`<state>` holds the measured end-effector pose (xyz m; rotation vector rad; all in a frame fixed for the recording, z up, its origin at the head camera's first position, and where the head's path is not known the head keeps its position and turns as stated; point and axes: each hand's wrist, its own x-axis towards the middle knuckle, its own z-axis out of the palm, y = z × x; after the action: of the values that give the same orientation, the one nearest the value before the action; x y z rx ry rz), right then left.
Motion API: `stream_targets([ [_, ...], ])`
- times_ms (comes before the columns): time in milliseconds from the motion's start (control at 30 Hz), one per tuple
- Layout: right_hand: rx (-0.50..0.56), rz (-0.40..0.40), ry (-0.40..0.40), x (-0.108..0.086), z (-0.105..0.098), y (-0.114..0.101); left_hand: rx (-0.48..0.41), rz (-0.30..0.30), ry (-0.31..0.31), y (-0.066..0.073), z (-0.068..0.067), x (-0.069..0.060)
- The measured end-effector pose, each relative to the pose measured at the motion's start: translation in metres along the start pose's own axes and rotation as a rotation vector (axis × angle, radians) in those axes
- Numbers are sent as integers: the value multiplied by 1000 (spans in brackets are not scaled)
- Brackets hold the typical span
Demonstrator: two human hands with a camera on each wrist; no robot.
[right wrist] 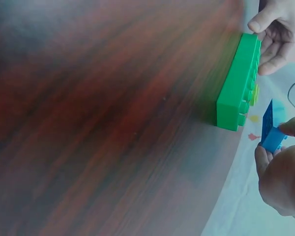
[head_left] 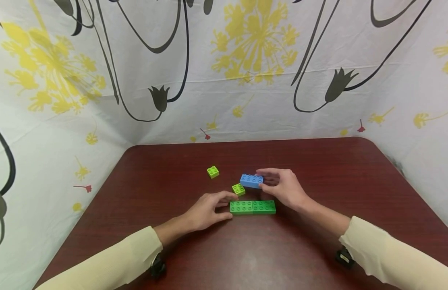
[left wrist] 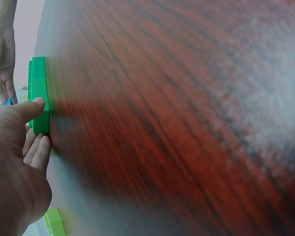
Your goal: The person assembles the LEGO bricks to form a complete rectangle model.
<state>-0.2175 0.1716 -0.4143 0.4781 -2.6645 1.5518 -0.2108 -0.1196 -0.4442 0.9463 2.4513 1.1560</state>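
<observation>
Two green bricks [head_left: 252,207] lie end to end in a row on the table. At their left end is my left hand [head_left: 209,210], thumb at the near side and fingers at the far side; in the left wrist view its thumb touches the green row [left wrist: 40,93]. My right hand [head_left: 286,188] pinches a blue brick [head_left: 251,181] by its right end, behind the green row. The right wrist view shows the blue brick [right wrist: 273,125] raised off the table. A small lime brick [head_left: 238,189] sits between the blue brick and my left fingers.
Another small lime brick [head_left: 212,172] lies farther back, left of the blue one. The dark red table [head_left: 166,161] ends at a patterned cloth [head_left: 195,100] that hangs behind it and at both sides.
</observation>
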Motion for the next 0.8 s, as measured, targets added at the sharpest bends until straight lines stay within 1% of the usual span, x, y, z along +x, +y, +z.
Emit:
stream_targets([
  [233,61,-2,-69,-13,-2,0,0,8,-3,-2,0,0],
  [400,64,17,-103,-21,-1,-2,-2,-1,-7,-1,-1,0],
  [700,51,-9,-144,-29,-3,3,6,-16,-6,0,0,-1],
  [800,53,-29,-155,-31,-3,6,11,-13,-8,0,0,0],
])
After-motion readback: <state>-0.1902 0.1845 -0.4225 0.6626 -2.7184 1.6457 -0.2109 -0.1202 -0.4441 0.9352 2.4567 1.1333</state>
